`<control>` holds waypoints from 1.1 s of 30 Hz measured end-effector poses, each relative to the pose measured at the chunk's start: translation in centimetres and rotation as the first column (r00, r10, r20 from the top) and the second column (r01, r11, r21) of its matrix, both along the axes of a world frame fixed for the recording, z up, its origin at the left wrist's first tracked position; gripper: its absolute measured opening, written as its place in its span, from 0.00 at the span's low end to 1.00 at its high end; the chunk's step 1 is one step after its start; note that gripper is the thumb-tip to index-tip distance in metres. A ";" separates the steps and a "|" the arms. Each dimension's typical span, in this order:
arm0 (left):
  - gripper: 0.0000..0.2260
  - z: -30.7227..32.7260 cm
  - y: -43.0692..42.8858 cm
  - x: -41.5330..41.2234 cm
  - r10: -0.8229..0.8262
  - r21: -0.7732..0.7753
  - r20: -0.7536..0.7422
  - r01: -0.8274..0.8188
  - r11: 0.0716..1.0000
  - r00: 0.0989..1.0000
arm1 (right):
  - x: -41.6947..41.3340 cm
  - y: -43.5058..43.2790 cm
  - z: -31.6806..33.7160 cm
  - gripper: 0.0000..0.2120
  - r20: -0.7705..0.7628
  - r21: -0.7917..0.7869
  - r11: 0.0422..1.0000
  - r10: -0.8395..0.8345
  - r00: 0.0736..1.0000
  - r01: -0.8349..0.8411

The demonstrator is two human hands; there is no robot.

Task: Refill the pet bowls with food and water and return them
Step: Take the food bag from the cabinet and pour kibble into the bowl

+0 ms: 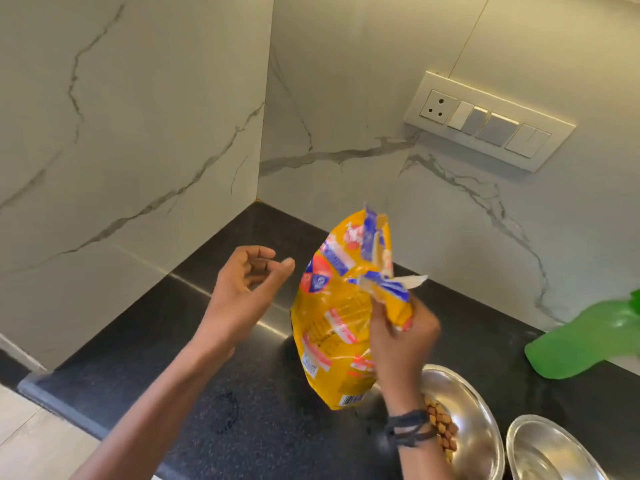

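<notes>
A yellow pet food bag [332,306] with red and blue print stands upright over the black counter [194,334], its torn top open. My right hand [401,344] grips the bag's upper right side. My left hand [246,289] hovers to the left of the bag, fingers loosely curled and holding nothing. Below my right wrist sits a steel bowl [474,410] with brown kibble [443,431] in it. A second steel bowl [554,448] stands at the lower right; I cannot tell what it contains.
A green plastic object [588,341] lies on the counter at the right edge. White marble walls meet in a corner behind the counter, with a socket and switch panel [488,123] on the right wall. The counter's front edge runs along the lower left.
</notes>
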State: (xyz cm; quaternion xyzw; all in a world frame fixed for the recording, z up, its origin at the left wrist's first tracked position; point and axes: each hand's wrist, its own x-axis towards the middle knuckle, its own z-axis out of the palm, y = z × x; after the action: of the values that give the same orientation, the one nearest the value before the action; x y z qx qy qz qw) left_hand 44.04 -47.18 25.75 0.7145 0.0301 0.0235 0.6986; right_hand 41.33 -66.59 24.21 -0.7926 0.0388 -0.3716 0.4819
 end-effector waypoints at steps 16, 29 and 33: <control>0.34 -4.7 -20.3 -7.2 -0.623 -0.657 -0.089 0.424 0.623 0.777 | -10.8 -12.9 13.1 0.18 -0.383 0.231 0.973 0.082 0.920 0.010; 0.20 -9.1 -28.2 -20.9 -0.670 -0.687 -0.201 0.385 0.617 0.715 | -15.3 -22.5 7.7 0.11 -0.790 0.099 0.993 0.043 0.611 0.058; 0.16 -9.2 -29.1 -22.9 -0.642 -0.709 -0.258 0.310 0.633 0.722 | -15.3 -23.5 6.3 0.21 -0.860 0.072 0.997 0.064 0.507 -0.004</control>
State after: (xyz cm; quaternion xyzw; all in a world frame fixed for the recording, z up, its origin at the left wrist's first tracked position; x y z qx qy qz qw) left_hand 21.17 -76.29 16.50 0.4045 0.0144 -0.3618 0.8398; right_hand 26.07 -90.04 30.54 -0.8581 0.2686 0.0816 0.4299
